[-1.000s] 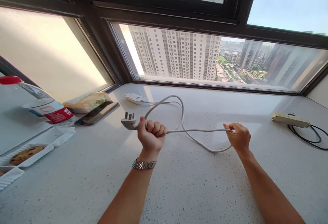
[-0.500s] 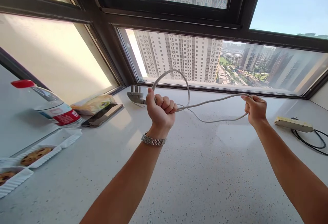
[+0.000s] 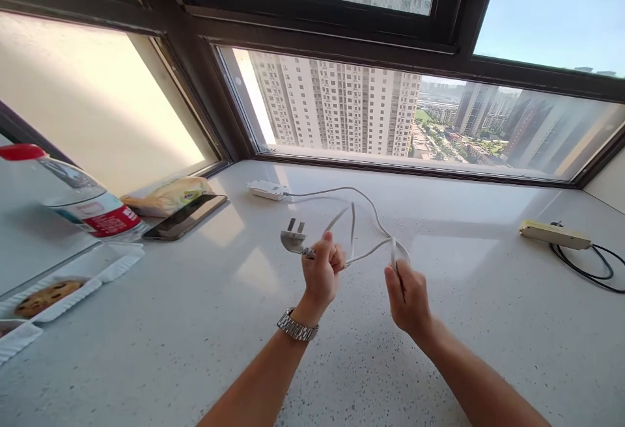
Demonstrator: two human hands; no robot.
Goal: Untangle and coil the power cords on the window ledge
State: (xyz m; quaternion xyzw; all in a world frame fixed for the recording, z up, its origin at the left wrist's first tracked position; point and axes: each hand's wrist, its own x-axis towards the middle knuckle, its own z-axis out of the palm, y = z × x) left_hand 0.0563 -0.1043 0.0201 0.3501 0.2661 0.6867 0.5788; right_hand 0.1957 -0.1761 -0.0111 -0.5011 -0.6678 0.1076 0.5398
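Note:
My left hand [image 3: 322,267], with a metal watch [image 3: 297,326] on its wrist, is closed round a pale power cord near its plug [image 3: 293,238]. The plug juts out left of the fist, prongs pointing up. A loop of the cord [image 3: 352,225] stands above that hand and runs on to the right. There my right hand [image 3: 409,293] pinches a bend of the same cord. From that bend the cord leads back over the counter to a white power strip [image 3: 267,189] lying near the window.
On the left are a red-capped bottle [image 3: 92,199], a phone [image 3: 188,217], a wrapped bread-like packet [image 3: 168,196] and a plastic tray [image 3: 105,271] with cookies. At right, a yellowish power strip [image 3: 554,235] lies with its black cable [image 3: 581,271]. A dark-framed window [image 3: 400,170] borders the counter's back.
My right hand has come left and down, closer to my left hand, so the cord is slack. My left hand has lowered with the plug, and the white power strip is now visible.

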